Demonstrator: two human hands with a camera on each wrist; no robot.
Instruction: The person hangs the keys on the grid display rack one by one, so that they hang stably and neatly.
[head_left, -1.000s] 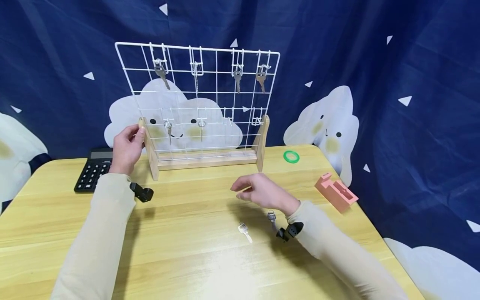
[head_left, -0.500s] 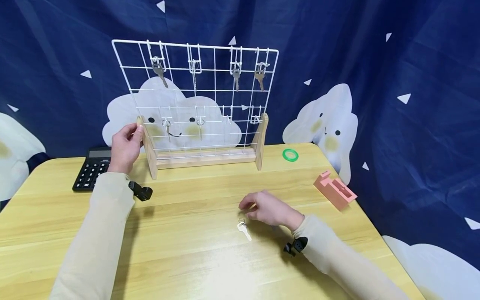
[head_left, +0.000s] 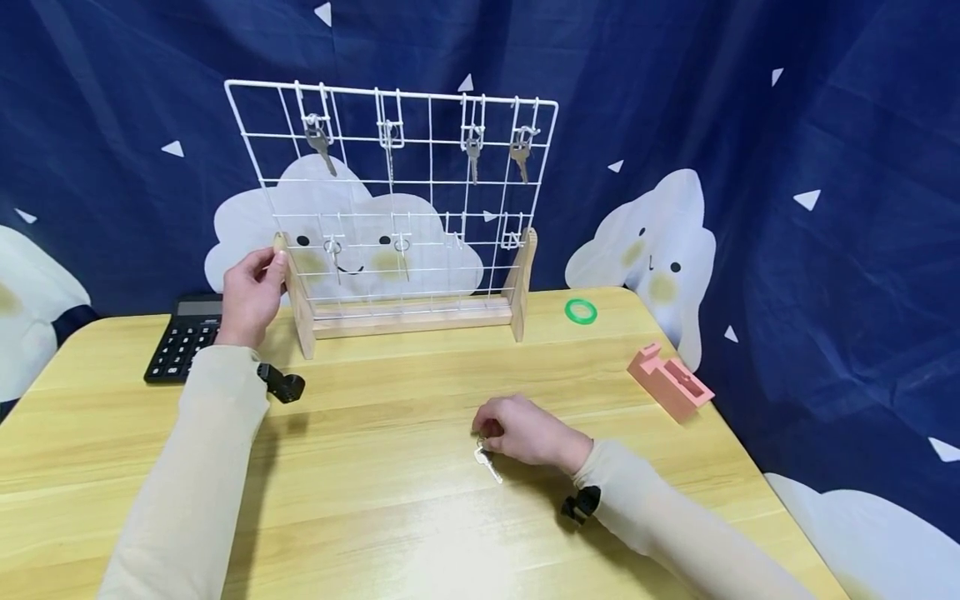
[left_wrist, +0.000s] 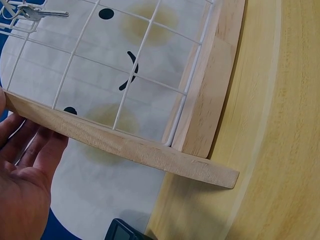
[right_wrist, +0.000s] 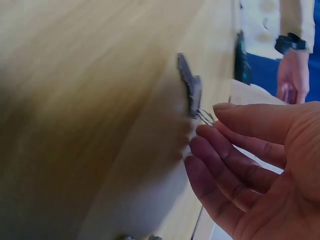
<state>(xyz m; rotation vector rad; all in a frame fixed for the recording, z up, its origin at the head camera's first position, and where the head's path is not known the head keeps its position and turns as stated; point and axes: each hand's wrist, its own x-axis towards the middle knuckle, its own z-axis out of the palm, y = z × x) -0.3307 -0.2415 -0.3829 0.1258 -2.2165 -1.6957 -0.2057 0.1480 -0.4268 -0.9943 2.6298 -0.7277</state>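
My left hand (head_left: pixel 251 300) grips the left wooden upright (head_left: pixel 297 300) of a key rack; in the left wrist view its fingers (left_wrist: pixel 50 155) lie behind that upright (left_wrist: pixel 125 137). The rack's white wire grid (head_left: pixel 431 181) carries hooks in two rows. Keys hang from all the upper hooks, such as a silver key (head_left: pixel 318 146), and from the two left lower hooks. Low over the table, my right hand (head_left: pixel 528 432) pinches the ring (right_wrist: pixel 206 117) of a silver key (head_left: pixel 487 467) between thumb and fingers. The key blade (right_wrist: pixel 185 70) points away from the fingertips.
A black calculator (head_left: pixel 180 342) lies left of the rack, partly behind my left hand. Toward the right of the table (head_left: pixel 360 467) are a green ring (head_left: pixel 581 312) and a pink block-like holder (head_left: pixel 671 385). A dark blue cloud-patterned curtain (head_left: pixel 637 75) hangs behind.
My right hand has come down toward the key and taken its ring. The second loose key, seen earlier, is now hidden in the head view. My left hand has stayed on the upright.
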